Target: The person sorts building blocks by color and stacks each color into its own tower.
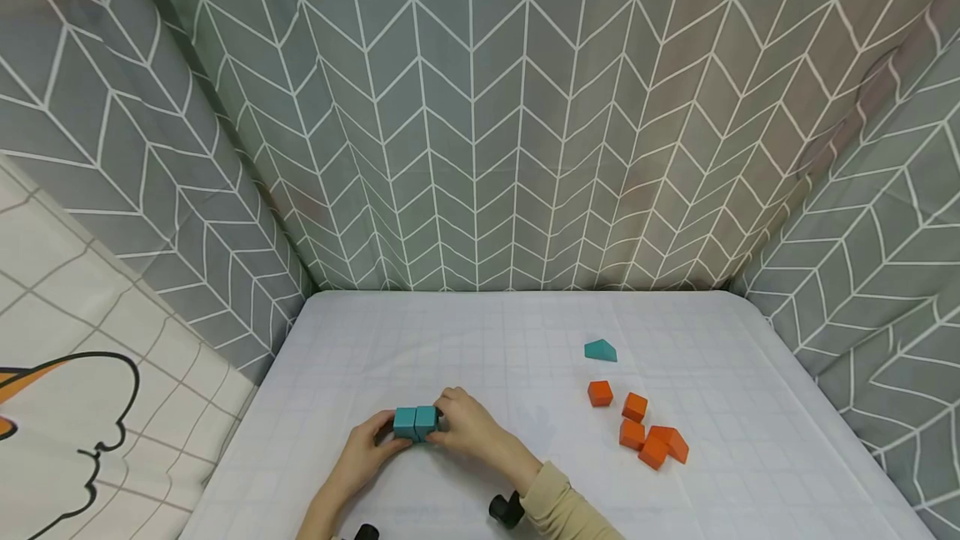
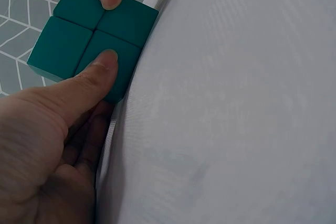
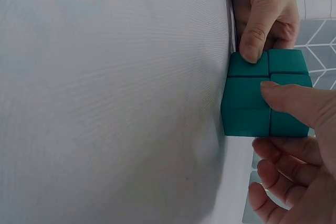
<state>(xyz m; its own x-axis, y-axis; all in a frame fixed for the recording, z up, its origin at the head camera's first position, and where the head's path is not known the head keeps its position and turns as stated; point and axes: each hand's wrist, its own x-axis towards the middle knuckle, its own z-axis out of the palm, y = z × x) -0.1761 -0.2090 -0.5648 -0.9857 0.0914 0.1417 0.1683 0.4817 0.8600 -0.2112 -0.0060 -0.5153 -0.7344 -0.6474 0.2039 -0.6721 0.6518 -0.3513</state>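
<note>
Teal cubes (image 1: 406,422) stand on the white table in two rows of two, one row on top of the other, faces touching with thin seams. My left hand (image 1: 362,455) grips the block from the left, its thumb (image 2: 100,72) on the front of a lower cube. From the right, my right hand (image 1: 474,432) holds the other end. Its thumb (image 3: 289,98) presses near the seam between the upper and lower cubes, with the fingers (image 3: 283,169) curled at the end side. The backs of the cubes are hidden.
Right of the hands lie several orange cubes (image 1: 600,393) and an orange wedge-like piece (image 1: 678,446) on the table (image 1: 480,332). Farther back is a teal angular block (image 1: 601,350). Patterned curtains (image 1: 495,148) border the table. Black devices (image 1: 506,510) sit at the wrists.
</note>
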